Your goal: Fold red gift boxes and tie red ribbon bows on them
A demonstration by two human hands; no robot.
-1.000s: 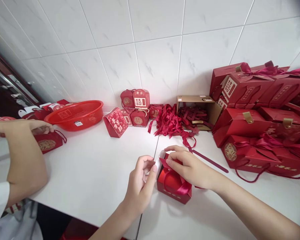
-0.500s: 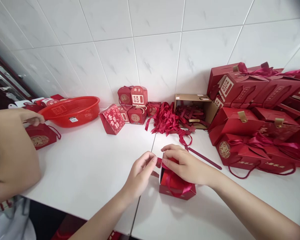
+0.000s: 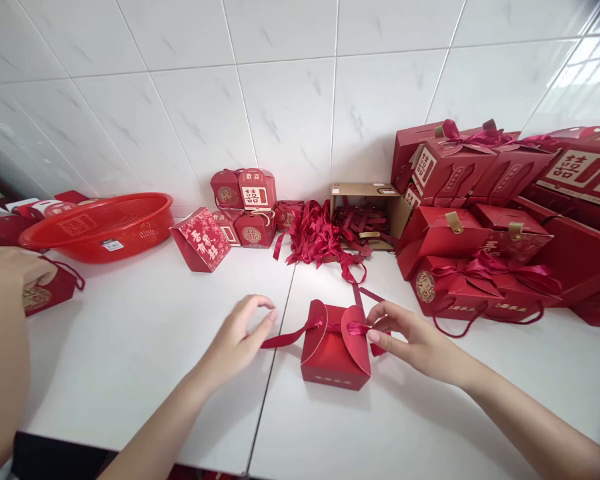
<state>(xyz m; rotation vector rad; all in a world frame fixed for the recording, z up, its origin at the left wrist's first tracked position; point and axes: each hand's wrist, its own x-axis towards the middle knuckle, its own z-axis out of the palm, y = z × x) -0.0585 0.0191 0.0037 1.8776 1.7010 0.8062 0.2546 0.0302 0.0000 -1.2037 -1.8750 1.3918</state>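
Note:
A small red gift box (image 3: 336, 357) stands upright on the white table, its two rounded flaps folded up. Threaded through slots in the flaps is a dark red ribbon (image 3: 293, 337), with tails out on both sides. My left hand (image 3: 245, 330) is left of the box, thumb and index finger apart, near the end of the left tail but seemingly not gripping it. On the other side, my right hand (image 3: 405, 337) pinches the ribbon by the right flap between thumb and index finger.
Behind the box lie a heap of red ribbons (image 3: 314, 237) and an open carton (image 3: 403, 207) of straps. Stacked red gift boxes (image 3: 460, 233) fill the right. A red plastic basket (image 3: 145, 230), small boxes (image 3: 257, 229) and another person's arm (image 3: 3, 353) are leftward.
The box has turned, its flaps now upright with the ribbon through both. My left hand has moved left, away from it; my right hand has shifted to its right side. The view has swung right.

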